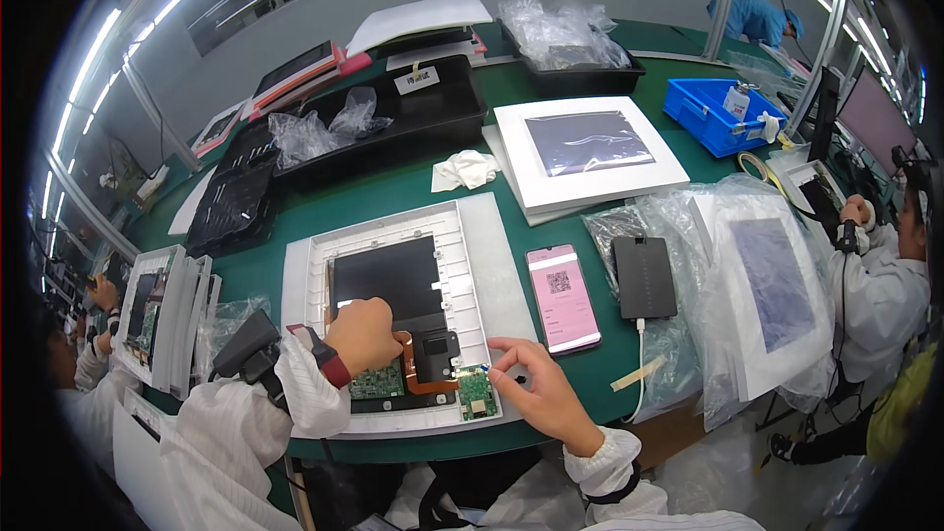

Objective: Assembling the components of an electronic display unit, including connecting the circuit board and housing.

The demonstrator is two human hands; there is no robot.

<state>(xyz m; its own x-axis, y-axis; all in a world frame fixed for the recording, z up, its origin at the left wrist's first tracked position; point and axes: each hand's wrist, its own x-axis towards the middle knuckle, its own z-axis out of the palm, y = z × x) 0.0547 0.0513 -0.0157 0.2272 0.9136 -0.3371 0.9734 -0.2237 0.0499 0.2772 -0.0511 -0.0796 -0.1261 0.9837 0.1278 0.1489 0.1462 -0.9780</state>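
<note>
- We have the white housing open, small green board at its 5 o'clock.
- Our left hand: curled over housing, can't tell if gripping.
- Our right hand: narrow at board's edge, pinch unclear.
- Phone: housing's 3 o'clock.

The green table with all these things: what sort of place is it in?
Probably an electronics workshop or factory. The clues are a small green circuit board, the open white rectangular plastic casing, and a person in white sleeves working nearby.
</note>
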